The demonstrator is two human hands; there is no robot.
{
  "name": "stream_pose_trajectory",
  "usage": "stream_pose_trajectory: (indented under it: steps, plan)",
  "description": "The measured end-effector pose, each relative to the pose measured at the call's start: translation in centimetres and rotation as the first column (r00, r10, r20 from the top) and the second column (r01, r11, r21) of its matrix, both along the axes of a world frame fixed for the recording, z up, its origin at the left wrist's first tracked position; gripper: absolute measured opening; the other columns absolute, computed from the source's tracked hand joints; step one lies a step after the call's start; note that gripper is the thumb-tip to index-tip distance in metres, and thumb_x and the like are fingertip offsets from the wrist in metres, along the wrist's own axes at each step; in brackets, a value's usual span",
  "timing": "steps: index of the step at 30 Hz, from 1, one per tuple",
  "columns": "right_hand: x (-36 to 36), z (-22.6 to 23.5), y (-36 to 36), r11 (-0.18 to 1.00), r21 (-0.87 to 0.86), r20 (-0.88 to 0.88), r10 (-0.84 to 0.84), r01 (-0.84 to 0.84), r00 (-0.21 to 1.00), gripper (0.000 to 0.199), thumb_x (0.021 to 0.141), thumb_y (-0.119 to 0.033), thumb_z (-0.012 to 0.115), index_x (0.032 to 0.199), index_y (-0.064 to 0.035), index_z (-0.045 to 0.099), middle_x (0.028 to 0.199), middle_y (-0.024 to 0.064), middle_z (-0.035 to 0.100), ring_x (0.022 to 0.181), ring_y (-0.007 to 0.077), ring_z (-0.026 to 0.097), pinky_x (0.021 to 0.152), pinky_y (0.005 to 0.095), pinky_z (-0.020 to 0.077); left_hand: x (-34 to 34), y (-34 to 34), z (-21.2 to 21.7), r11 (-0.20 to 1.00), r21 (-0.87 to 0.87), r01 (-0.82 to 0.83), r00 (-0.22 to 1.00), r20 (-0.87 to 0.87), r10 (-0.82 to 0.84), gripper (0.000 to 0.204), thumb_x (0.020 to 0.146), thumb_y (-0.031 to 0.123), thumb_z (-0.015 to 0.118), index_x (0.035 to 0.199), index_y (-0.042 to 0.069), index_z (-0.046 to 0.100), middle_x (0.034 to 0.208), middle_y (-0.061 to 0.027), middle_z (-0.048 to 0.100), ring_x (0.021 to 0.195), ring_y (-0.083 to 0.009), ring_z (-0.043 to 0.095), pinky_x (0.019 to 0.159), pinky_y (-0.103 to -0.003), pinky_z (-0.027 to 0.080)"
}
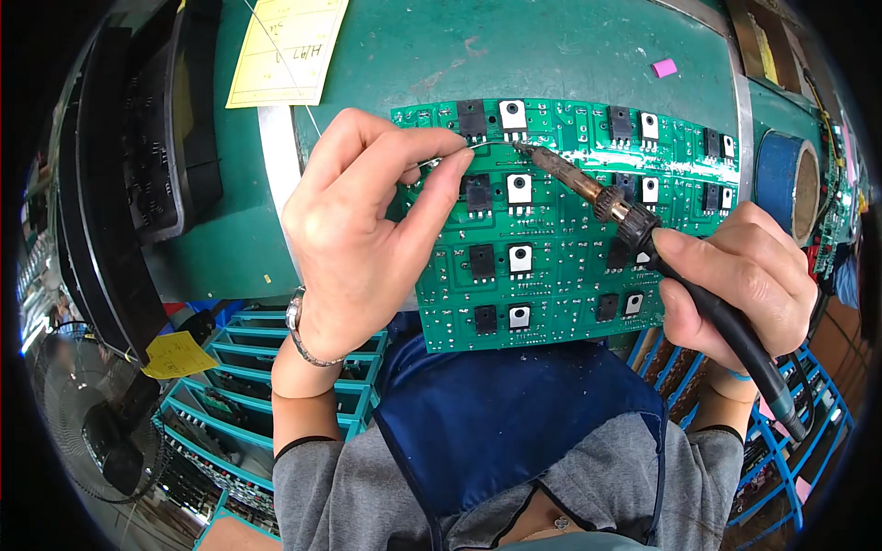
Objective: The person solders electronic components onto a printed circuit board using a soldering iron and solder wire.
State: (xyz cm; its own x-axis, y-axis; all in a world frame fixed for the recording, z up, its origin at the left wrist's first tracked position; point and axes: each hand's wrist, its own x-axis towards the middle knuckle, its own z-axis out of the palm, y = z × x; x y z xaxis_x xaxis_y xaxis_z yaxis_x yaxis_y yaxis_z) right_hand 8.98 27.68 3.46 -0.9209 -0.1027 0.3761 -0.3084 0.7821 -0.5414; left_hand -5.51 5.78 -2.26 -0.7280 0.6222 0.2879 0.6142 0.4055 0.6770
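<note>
So the left hand [358, 202] has thumb and forefinger pinched shut on a thin wire [487, 143], close to its end, probably because something that bendy is easier to aim with a short bit sticking out. The right hand [749, 275] is wrapped round the iron [634, 220] by its black handle, well behind the metal, I'd guess for the heat. Wire and tip come in from opposite sides, so neither hand blocks the spot. They meet just below the pins of a white part [513, 118] in the far row; can't tell if the tip is actually touching the board.

The board [570, 239] lies between and under both hands: left one over its left edge, right one by its near right corner. It's mostly on the table [395, 64], near edge seemingly poking out over the apron [514, 413], which likely makes the far row easier to reach.
</note>
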Motion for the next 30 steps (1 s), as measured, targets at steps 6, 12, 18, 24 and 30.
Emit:
stream_pose_trajectory:
  steps: [6, 12, 18, 24, 30]
  plan:
    - [-0.04, 0.17, -0.05, 1.0, 0.004, 0.02, 0.011, -0.011, 1.0, 0.027, 0.071, -0.014, 0.081, 0.09, 0.0032, 0.073, 0.066, 0.0068, 0.062, 0.051, 0.0177, 0.053, 0.046, 0.028, 0.039, -0.15, 0.16, -0.53, 0.999, 0.04, 0.012, 1.0, 0.005, -0.013, 0.014, 0.075, -0.003, 0.079, 0.087, 0.003, 0.074, 0.075, 0.0031, 0.048, 0.056, -0.0012, 0.033, 0.048, -0.02, 0.023]
    - [0.25, 0.43, -0.18, 0.999, 0.031, 0.043, 0.034, -0.035, 0.999, 0.027, 0.071, -0.014, 0.082, 0.09, 0.0024, 0.074, 0.066, 0.0066, 0.062, 0.05, 0.0174, 0.053, 0.044, 0.0272, 0.039, -0.05, 0.23, -0.41, 0.999, 0.038, 0.017, 1.0, 0.015, -0.018, 0.015, 0.075, -0.003, 0.079, 0.087, 0.003, 0.074, 0.074, 0.0031, 0.048, 0.055, -0.0013, 0.034, 0.048, -0.02, 0.023]
    - [0.16, 0.47, -0.16, 0.998, 0.036, 0.043, 0.043, -0.045, 0.998, 0.026, 0.07, -0.013, 0.082, 0.09, 0.0022, 0.074, 0.067, 0.0068, 0.063, 0.05, 0.0173, 0.054, 0.043, 0.0271, 0.0389, -0.13, 0.23, -0.55, 0.999, 0.032, 0.038, 0.999, 0.009, -0.038, 0.016, 0.074, -0.003, 0.079, 0.088, 0.003, 0.075, 0.074, 0.0032, 0.049, 0.055, -0.0018, 0.033, 0.048, -0.02, 0.024]
    - [0.2, 0.49, -0.34, 0.999, 0.029, 0.042, 0.026, -0.027, 0.999, 0.027, 0.07, -0.014, 0.082, 0.09, 0.0022, 0.074, 0.066, 0.0068, 0.063, 0.05, 0.0174, 0.054, 0.043, 0.0272, 0.0389, -0.08, 0.03, -0.45, 0.999, 0.043, 0.025, 1.0, 0.011, -0.025, 0.016, 0.075, -0.003, 0.08, 0.089, 0.003, 0.075, 0.075, 0.0034, 0.048, 0.056, -0.0011, 0.033, 0.048, -0.02, 0.023]
    - [0.24, 0.45, -0.41, 0.999, 0.032, 0.045, 0.021, -0.022, 0.999, 0.026, 0.07, -0.013, 0.082, 0.09, 0.0022, 0.073, 0.067, 0.0067, 0.063, 0.05, 0.0174, 0.054, 0.044, 0.0274, 0.0389, -0.09, -0.41, -0.51, 0.998, 0.057, 0.006, 0.999, 0.045, -0.009, 0.015, 0.076, -0.004, 0.079, 0.089, 0.002, 0.075, 0.076, 0.0044, 0.047, 0.057, 0.0, 0.032, 0.049, -0.019, 0.021]
